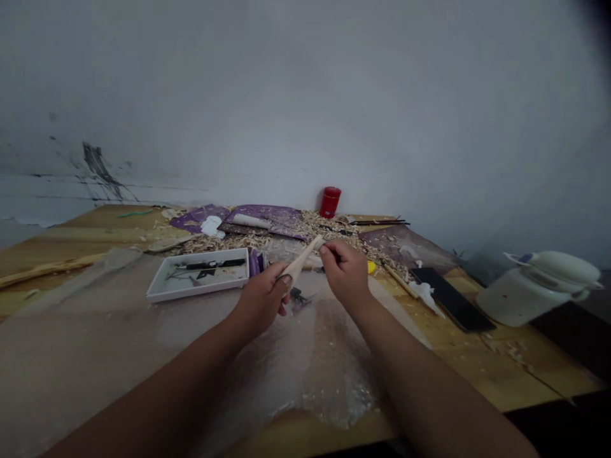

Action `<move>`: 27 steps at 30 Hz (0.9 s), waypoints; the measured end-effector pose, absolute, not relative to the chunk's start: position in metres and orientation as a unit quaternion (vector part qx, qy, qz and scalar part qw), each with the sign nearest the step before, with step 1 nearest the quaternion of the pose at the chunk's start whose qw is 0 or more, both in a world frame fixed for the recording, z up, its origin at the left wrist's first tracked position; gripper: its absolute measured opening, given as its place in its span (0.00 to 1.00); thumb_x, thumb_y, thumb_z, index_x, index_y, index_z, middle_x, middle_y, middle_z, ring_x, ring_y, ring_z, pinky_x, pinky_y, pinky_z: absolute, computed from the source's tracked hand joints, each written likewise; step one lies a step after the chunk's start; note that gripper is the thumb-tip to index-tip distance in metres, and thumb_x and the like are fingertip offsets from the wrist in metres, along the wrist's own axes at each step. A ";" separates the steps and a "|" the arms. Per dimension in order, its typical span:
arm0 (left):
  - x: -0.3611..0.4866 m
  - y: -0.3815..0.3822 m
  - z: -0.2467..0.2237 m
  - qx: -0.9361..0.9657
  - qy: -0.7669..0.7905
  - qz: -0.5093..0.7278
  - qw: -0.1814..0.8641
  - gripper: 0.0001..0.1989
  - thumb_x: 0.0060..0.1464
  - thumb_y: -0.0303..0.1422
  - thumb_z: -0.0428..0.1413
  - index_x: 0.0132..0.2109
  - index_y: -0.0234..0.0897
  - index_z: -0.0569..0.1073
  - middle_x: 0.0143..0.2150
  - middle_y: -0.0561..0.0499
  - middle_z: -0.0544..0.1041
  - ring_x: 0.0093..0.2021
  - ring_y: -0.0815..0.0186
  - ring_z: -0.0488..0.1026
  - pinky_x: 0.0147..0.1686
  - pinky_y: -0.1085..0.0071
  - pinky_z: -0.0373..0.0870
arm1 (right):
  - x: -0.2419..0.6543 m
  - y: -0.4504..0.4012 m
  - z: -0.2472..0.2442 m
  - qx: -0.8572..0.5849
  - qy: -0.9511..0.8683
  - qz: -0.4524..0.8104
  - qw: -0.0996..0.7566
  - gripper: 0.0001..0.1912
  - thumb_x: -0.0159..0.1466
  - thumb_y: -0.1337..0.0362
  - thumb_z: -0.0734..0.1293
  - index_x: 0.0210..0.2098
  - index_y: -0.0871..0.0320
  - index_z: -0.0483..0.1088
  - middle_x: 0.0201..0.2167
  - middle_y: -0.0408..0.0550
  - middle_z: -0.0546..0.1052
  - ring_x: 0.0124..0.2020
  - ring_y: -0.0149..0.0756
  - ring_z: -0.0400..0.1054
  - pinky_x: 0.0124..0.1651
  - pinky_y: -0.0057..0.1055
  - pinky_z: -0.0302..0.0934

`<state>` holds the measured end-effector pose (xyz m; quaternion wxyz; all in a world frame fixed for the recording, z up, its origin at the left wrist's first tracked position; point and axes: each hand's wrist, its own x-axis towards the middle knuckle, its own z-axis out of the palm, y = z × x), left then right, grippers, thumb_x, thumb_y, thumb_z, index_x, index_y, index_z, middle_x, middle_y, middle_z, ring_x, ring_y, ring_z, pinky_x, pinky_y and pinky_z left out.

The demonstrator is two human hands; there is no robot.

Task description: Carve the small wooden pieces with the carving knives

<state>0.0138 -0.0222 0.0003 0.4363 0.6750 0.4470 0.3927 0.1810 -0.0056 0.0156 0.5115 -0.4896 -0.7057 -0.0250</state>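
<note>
A pale, tapered wooden piece (300, 264) slants up to the right between my hands, above the plastic-covered table. My left hand (261, 299) is closed around its wider lower end, thumb on top. At the narrow upper end, my right hand (347, 270) is closed in a pinch against the wood. A small light bit shows under the right thumb, too small to name. Just left of my left hand lies a white tray (157, 289) with dark slim tools (214, 264) in it. Behind my hands, wood shavings (329, 224) are heaped.
Clear plastic sheeting (119, 343) covers much of the wooden table (515, 369). A red can (330, 202) stands by the wall, near purple sheets (267, 215). To the right are a black phone (451, 299) and a white lidded container (522, 296). A long stick (52, 268) lies left.
</note>
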 end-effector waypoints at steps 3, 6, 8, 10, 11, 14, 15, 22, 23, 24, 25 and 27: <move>0.013 -0.023 0.004 0.700 0.478 0.373 0.377 0.13 0.52 0.37 0.45 0.41 0.38 0.69 0.19 0.56 0.66 0.15 0.73 0.62 0.16 0.77 0.59 | 0.179 -0.008 0.018 -0.496 -0.731 -0.038 0.468 0.10 0.59 0.65 0.58 0.22 0.57 0.65 0.19 0.42 0.67 0.23 0.30 0.60 0.27 0.26 0.50; 0.010 -0.021 0.005 0.710 0.492 0.378 0.335 0.13 0.52 0.36 0.45 0.40 0.39 0.71 0.19 0.56 0.67 0.15 0.72 0.63 0.17 0.77 0.58 | 0.170 -0.014 0.015 -0.472 -0.792 -0.042 0.384 0.10 0.58 0.65 0.58 0.22 0.57 0.65 0.20 0.43 0.68 0.25 0.31 0.62 0.29 0.27 0.50; 0.009 -0.020 0.005 0.709 0.492 0.388 0.322 0.13 0.52 0.36 0.45 0.41 0.40 0.71 0.19 0.57 0.66 0.15 0.72 0.64 0.18 0.77 0.57 | 0.165 -0.017 0.012 -0.454 -0.820 -0.042 0.346 0.09 0.58 0.65 0.58 0.23 0.57 0.65 0.21 0.43 0.69 0.25 0.31 0.62 0.30 0.27 0.50; 0.008 -0.019 0.004 0.713 0.493 0.391 0.309 0.13 0.51 0.36 0.46 0.41 0.40 0.71 0.19 0.56 0.67 0.15 0.71 0.64 0.18 0.76 0.57 | 0.163 -0.018 0.010 -0.454 -0.821 -0.048 0.343 0.09 0.58 0.65 0.58 0.23 0.57 0.65 0.21 0.43 0.69 0.26 0.31 0.62 0.30 0.27 0.50; 0.008 -0.018 0.004 0.716 0.493 0.391 0.302 0.13 0.51 0.35 0.46 0.41 0.40 0.71 0.19 0.56 0.67 0.16 0.71 0.64 0.19 0.76 0.57 | 0.164 -0.017 0.011 -0.459 -0.814 -0.052 0.352 0.09 0.58 0.65 0.58 0.23 0.57 0.65 0.21 0.43 0.69 0.25 0.31 0.62 0.30 0.27 0.50; 0.009 -0.019 0.004 0.726 0.495 0.388 0.279 0.11 0.50 0.35 0.47 0.39 0.40 0.71 0.21 0.55 0.69 0.18 0.71 0.64 0.21 0.76 0.56 | 0.172 -0.011 0.014 -0.485 -0.776 -0.061 0.399 0.10 0.58 0.65 0.58 0.21 0.57 0.65 0.20 0.43 0.69 0.25 0.31 0.62 0.29 0.27 0.49; 0.010 -0.019 0.004 0.728 0.495 0.386 0.275 0.10 0.50 0.34 0.47 0.38 0.40 0.71 0.22 0.55 0.69 0.18 0.71 0.64 0.21 0.76 0.56 | 0.175 -0.009 0.015 -0.494 -0.762 -0.062 0.414 0.10 0.58 0.65 0.58 0.21 0.57 0.65 0.20 0.43 0.68 0.24 0.31 0.62 0.28 0.27 0.49; 0.010 -0.020 0.003 0.723 0.498 0.385 0.286 0.07 0.49 0.31 0.45 0.35 0.39 0.67 0.21 0.57 0.68 0.16 0.73 0.63 0.18 0.77 0.56 | 0.170 -0.013 0.011 -0.443 -0.813 -0.051 0.376 0.10 0.58 0.65 0.58 0.24 0.57 0.67 0.21 0.44 0.69 0.26 0.31 0.62 0.31 0.27 0.51; 0.010 -0.019 0.003 0.718 0.500 0.386 0.292 0.08 0.49 0.30 0.45 0.35 0.39 0.67 0.21 0.57 0.68 0.15 0.73 0.62 0.17 0.77 0.56 | 0.167 -0.015 0.010 -0.427 -0.827 -0.048 0.361 0.10 0.58 0.64 0.58 0.24 0.57 0.67 0.22 0.44 0.70 0.26 0.31 0.62 0.32 0.27 0.51; 0.010 -0.020 0.004 0.715 0.501 0.386 0.300 0.07 0.49 0.29 0.44 0.35 0.39 0.66 0.21 0.57 0.68 0.14 0.74 0.63 0.17 0.77 0.56 | 0.165 -0.016 0.009 -0.417 -0.837 -0.046 0.351 0.10 0.58 0.64 0.58 0.25 0.57 0.67 0.22 0.44 0.70 0.26 0.31 0.62 0.32 0.27 0.51; 0.009 -0.020 0.005 0.713 0.499 0.385 0.307 0.07 0.48 0.28 0.44 0.35 0.39 0.65 0.21 0.57 0.69 0.14 0.74 0.63 0.17 0.77 0.57 | 0.163 -0.018 0.008 -0.412 -0.841 -0.043 0.348 0.10 0.58 0.64 0.58 0.25 0.57 0.68 0.22 0.44 0.70 0.26 0.31 0.62 0.32 0.27 0.51; 0.010 -0.020 0.005 0.713 0.490 0.382 0.324 0.08 0.47 0.26 0.44 0.37 0.38 0.63 0.23 0.57 0.70 0.15 0.74 0.64 0.18 0.77 0.59 | 0.162 -0.018 0.008 -0.414 -0.837 -0.040 0.355 0.09 0.58 0.65 0.58 0.25 0.57 0.68 0.22 0.44 0.70 0.26 0.31 0.62 0.32 0.27 0.52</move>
